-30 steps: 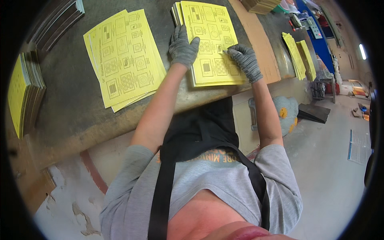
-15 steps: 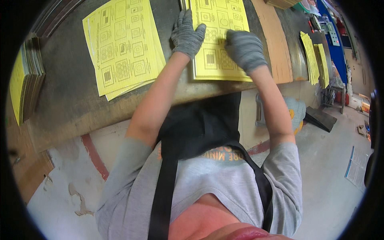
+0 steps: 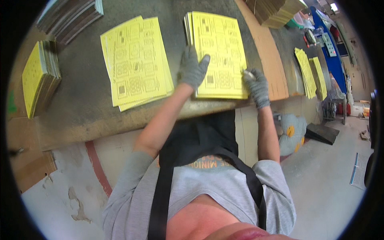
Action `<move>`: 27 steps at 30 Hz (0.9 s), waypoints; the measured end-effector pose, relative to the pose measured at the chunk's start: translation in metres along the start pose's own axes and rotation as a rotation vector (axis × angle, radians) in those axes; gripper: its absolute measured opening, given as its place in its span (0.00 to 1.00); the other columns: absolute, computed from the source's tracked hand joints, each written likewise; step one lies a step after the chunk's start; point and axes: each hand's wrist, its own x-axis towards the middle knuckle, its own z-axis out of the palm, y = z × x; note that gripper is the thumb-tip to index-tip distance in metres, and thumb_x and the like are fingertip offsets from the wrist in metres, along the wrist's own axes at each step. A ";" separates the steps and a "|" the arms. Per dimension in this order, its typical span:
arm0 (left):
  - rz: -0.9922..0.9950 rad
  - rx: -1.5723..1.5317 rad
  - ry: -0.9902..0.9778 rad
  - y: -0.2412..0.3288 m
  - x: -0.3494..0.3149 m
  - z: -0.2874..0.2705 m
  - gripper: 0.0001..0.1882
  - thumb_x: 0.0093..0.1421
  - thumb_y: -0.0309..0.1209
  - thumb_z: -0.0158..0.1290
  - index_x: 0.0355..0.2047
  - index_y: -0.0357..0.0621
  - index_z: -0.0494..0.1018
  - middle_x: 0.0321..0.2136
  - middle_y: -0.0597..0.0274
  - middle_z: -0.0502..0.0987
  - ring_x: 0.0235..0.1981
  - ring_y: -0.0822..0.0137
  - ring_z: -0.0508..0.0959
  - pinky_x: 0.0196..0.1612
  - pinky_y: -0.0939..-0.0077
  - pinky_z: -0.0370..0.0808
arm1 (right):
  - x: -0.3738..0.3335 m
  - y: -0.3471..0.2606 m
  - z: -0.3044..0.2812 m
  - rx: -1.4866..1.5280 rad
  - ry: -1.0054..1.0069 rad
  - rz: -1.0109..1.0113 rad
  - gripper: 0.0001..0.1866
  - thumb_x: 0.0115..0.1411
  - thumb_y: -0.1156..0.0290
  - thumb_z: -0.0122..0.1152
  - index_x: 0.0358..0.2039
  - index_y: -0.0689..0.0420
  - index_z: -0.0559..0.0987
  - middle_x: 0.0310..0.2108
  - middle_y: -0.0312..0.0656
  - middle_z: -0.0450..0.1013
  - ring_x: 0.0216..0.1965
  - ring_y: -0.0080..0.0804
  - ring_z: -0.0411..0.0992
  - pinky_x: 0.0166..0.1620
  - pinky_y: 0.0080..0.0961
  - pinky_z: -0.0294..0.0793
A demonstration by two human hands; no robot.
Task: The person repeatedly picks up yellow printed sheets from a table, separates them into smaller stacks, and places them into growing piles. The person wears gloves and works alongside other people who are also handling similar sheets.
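A stack of yellow printed sheets (image 3: pixel 218 52) lies near the table's front edge, between my two grey-gloved hands. My left hand (image 3: pixel 193 70) rests along the stack's left side, fingers stretched out and thumb apart over the top sheet. At the right edge, my right hand (image 3: pixel 258 88) is closed, with its fingers curled. Something pale shows at its fingertips, too small to name. Left of my left hand, a second pile of yellow printed sheets (image 3: pixel 138 64) lies slightly fanned.
Thick stacks of sheets stand at far left, one yellow-topped (image 3: pixel 34 80), another grey-edged (image 3: pixel 76 20). A brown board strip (image 3: pixel 266 52) runs along the right, with a tall brown stack (image 3: pixel 276 12) behind. Yellow strips (image 3: pixel 306 74) and a patterned cushion-like thing (image 3: pixel 291 134) are farther right.
My right hand has moved from over the top sheet to the stack's right edge. My left hand stays at the left side. The whole view has shifted, showing more of the table's far part.
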 end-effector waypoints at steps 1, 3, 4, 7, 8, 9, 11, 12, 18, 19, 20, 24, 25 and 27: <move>-0.077 -0.049 -0.043 0.002 -0.004 0.001 0.40 0.59 0.49 0.44 0.60 0.30 0.46 0.61 0.39 0.48 0.64 0.47 0.47 0.65 0.63 0.45 | -0.003 0.002 0.005 -0.036 0.055 0.000 0.15 0.50 0.68 0.63 0.38 0.59 0.77 0.35 0.46 0.77 0.36 0.31 0.74 0.42 0.26 0.72; -0.043 -0.031 -0.038 0.003 -0.002 0.005 0.42 0.59 0.50 0.45 0.61 0.30 0.44 0.62 0.39 0.47 0.64 0.46 0.46 0.65 0.62 0.43 | -0.005 -0.001 0.013 -0.173 0.197 -0.083 0.15 0.51 0.67 0.63 0.38 0.58 0.78 0.35 0.47 0.76 0.35 0.32 0.74 0.42 0.26 0.73; 0.030 -0.032 0.020 0.003 0.000 0.005 0.43 0.58 0.50 0.46 0.62 0.31 0.43 0.62 0.39 0.46 0.64 0.46 0.45 0.65 0.61 0.43 | -0.005 -0.005 0.014 -0.170 0.220 -0.137 0.15 0.50 0.66 0.64 0.38 0.58 0.78 0.33 0.48 0.76 0.34 0.33 0.75 0.41 0.28 0.74; -0.016 0.093 0.183 0.004 0.004 0.008 0.37 0.56 0.47 0.50 0.58 0.36 0.55 0.55 0.41 0.60 0.58 0.46 0.59 0.61 0.60 0.53 | -0.004 -0.018 0.011 -0.083 0.104 -0.123 0.11 0.51 0.69 0.62 0.35 0.55 0.76 0.31 0.45 0.76 0.32 0.37 0.75 0.39 0.28 0.73; 0.006 0.122 0.197 0.005 0.004 0.006 0.37 0.56 0.47 0.51 0.58 0.36 0.55 0.55 0.41 0.60 0.57 0.47 0.60 0.61 0.60 0.54 | -0.003 -0.022 0.009 -0.082 0.094 -0.095 0.09 0.51 0.70 0.61 0.34 0.55 0.76 0.31 0.45 0.76 0.32 0.38 0.75 0.38 0.28 0.73; -0.020 0.168 0.168 0.007 0.004 0.004 0.37 0.55 0.46 0.52 0.57 0.36 0.56 0.54 0.42 0.61 0.56 0.47 0.61 0.60 0.59 0.55 | -0.003 -0.025 0.008 -0.087 0.101 -0.106 0.09 0.52 0.70 0.61 0.34 0.55 0.76 0.30 0.45 0.76 0.31 0.38 0.75 0.38 0.28 0.73; 0.071 0.182 0.247 0.014 0.001 -0.003 0.36 0.53 0.45 0.53 0.57 0.36 0.58 0.55 0.43 0.60 0.56 0.48 0.60 0.60 0.60 0.55 | -0.005 -0.028 0.006 -0.119 0.065 -0.039 0.08 0.53 0.70 0.59 0.34 0.55 0.76 0.29 0.46 0.75 0.30 0.39 0.75 0.36 0.28 0.73; 0.065 0.202 0.253 0.017 -0.003 -0.008 0.36 0.53 0.45 0.54 0.56 0.36 0.59 0.55 0.43 0.60 0.56 0.48 0.60 0.60 0.60 0.55 | -0.007 -0.028 0.007 -0.102 0.077 -0.073 0.08 0.53 0.70 0.59 0.34 0.55 0.76 0.29 0.45 0.75 0.30 0.39 0.75 0.36 0.29 0.73; -0.088 0.064 0.135 0.028 -0.003 -0.028 0.26 0.51 0.41 0.55 0.48 0.42 0.70 0.44 0.49 0.73 0.45 0.54 0.72 0.49 0.65 0.67 | -0.007 -0.022 0.010 -0.070 0.131 -0.162 0.10 0.52 0.69 0.60 0.36 0.55 0.76 0.31 0.47 0.75 0.31 0.42 0.75 0.36 0.32 0.73; -0.139 -0.109 0.055 0.025 0.001 -0.031 0.25 0.50 0.40 0.55 0.48 0.42 0.71 0.38 0.47 0.77 0.38 0.54 0.76 0.44 0.66 0.71 | -0.006 -0.021 0.011 -0.021 0.153 -0.176 0.10 0.51 0.70 0.60 0.35 0.55 0.76 0.31 0.47 0.75 0.33 0.44 0.74 0.38 0.34 0.73; -0.189 -0.064 0.146 0.023 0.006 -0.031 0.21 0.47 0.33 0.59 0.42 0.36 0.74 0.32 0.52 0.78 0.31 0.63 0.76 0.37 0.72 0.73 | -0.004 -0.020 0.010 -0.030 0.148 -0.212 0.10 0.51 0.70 0.60 0.35 0.55 0.76 0.31 0.47 0.75 0.33 0.44 0.74 0.38 0.34 0.73; -0.196 -0.179 0.055 0.001 0.028 -0.040 0.21 0.50 0.32 0.59 0.43 0.36 0.73 0.33 0.57 0.78 0.32 0.65 0.76 0.39 0.74 0.73 | 0.001 -0.020 0.011 -0.066 0.128 -0.178 0.10 0.49 0.70 0.60 0.34 0.54 0.77 0.30 0.46 0.74 0.34 0.44 0.73 0.40 0.36 0.72; -0.256 -0.217 0.012 -0.005 0.033 -0.042 0.21 0.50 0.32 0.59 0.44 0.35 0.73 0.33 0.58 0.78 0.33 0.65 0.76 0.39 0.74 0.73 | 0.002 -0.020 0.011 -0.042 0.138 -0.207 0.10 0.49 0.70 0.60 0.34 0.54 0.77 0.31 0.46 0.74 0.34 0.44 0.73 0.40 0.36 0.72; -0.276 -0.450 -0.023 -0.019 0.038 -0.045 0.19 0.51 0.29 0.58 0.43 0.34 0.72 0.34 0.57 0.77 0.33 0.64 0.76 0.40 0.74 0.73 | 0.002 -0.019 0.014 -0.039 0.116 -0.214 0.10 0.49 0.68 0.60 0.34 0.54 0.77 0.33 0.46 0.74 0.34 0.44 0.73 0.40 0.35 0.72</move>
